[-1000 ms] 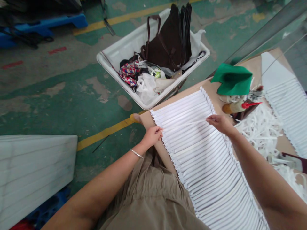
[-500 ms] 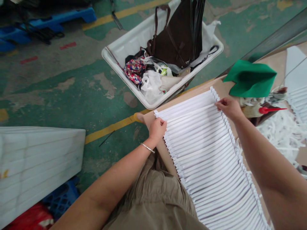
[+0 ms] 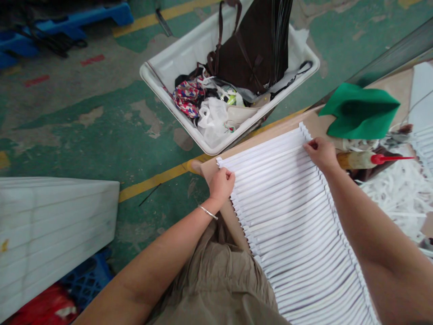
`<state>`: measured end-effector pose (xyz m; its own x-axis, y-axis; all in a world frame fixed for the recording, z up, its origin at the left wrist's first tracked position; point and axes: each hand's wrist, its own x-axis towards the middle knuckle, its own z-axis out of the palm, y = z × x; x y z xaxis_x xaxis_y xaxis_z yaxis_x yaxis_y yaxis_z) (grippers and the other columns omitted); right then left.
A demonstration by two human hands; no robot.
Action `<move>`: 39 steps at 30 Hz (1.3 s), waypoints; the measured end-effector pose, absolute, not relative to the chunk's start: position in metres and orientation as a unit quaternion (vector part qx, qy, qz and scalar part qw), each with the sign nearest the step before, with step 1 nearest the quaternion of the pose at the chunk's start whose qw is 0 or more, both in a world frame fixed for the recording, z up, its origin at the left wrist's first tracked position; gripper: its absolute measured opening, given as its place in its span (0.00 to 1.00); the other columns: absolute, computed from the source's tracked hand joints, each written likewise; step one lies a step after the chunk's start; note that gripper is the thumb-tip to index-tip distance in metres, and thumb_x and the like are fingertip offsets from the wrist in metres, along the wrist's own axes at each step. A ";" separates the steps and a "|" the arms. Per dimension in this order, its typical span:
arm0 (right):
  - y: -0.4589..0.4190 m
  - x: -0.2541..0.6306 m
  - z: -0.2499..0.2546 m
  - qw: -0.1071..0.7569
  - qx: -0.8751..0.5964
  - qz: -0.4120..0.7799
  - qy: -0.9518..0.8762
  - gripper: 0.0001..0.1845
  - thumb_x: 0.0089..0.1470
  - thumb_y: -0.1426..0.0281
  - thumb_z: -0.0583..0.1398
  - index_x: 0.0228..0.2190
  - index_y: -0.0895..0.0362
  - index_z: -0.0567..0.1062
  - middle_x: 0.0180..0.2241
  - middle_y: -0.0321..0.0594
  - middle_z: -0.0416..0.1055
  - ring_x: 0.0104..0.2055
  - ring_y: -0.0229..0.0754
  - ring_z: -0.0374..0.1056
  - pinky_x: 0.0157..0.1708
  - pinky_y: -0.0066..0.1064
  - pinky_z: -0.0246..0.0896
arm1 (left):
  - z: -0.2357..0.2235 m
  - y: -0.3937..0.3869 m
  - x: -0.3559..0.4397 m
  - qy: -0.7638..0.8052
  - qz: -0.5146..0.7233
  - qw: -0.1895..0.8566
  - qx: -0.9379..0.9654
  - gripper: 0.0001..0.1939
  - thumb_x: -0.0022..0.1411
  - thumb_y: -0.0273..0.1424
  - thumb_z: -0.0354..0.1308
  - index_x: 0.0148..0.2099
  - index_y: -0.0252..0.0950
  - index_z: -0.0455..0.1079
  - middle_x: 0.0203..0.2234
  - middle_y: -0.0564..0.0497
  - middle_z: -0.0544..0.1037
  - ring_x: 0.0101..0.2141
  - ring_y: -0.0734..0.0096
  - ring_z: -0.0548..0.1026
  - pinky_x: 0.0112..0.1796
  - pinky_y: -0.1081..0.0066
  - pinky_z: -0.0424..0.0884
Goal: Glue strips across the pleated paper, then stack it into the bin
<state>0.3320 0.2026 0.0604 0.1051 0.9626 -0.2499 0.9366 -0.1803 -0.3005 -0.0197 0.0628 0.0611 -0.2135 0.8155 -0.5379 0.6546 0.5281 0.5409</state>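
Left hand [image 3: 222, 184] and right hand [image 3: 320, 153] pinch opposite ends of a thin white strip [image 3: 269, 160] over ridged, white, paper-like sheets [image 3: 291, 234]; likely light, limp, best held by its ends.

At five o'clock my view cuts off the long row of ridged white strips [image 3: 294, 230]; at twelve, the dark brown fabric bags [image 3: 253, 49]. My right hand [image 3: 320, 153], its grip too small to make out, hides the base of the red-nozzled amber bottle [image 3: 359, 160] at two.
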 end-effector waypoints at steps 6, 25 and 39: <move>0.206 0.338 0.050 0.029 -0.734 0.187 -0.652 0.12 0.53 0.61 0.59 0.31 0.57 0.75 0.30 0.46 0.76 0.33 0.48 0.70 0.34 0.34 0.61 | 0.069 0.068 -0.018 0.775 0.075 0.409 0.476 0.09 0.63 0.33 0.52 0.31 0.37 0.67 0.26 0.50 0.77 0.30 0.68 0.75 0.34 0.71 0.66; 0.206 0.327 0.052 -0.018 -0.775 0.146 -0.615 0.11 0.53 0.61 0.59 0.35 0.55 0.72 0.32 0.45 0.74 0.33 0.48 0.67 0.34 0.35 0.59 | 0.081 0.074 -0.015 0.774 -0.018 0.353 0.525 0.10 0.63 0.36 0.51 0.32 0.38 0.68 0.28 0.47 0.78 0.32 0.61 0.75 0.32 0.68 0.65; 0.036 0.444 0.123 -0.081 -0.811 0.143 -0.562 0.17 0.56 0.60 0.54 0.33 0.57 0.78 0.33 0.47 0.77 0.35 0.47 0.69 0.34 0.33 0.57 | 0.089 0.045 -0.022 0.714 0.075 0.419 0.556 0.06 0.62 0.35 0.52 0.35 0.39 0.64 0.25 0.52 0.73 0.27 0.68 0.72 0.30 0.72 0.63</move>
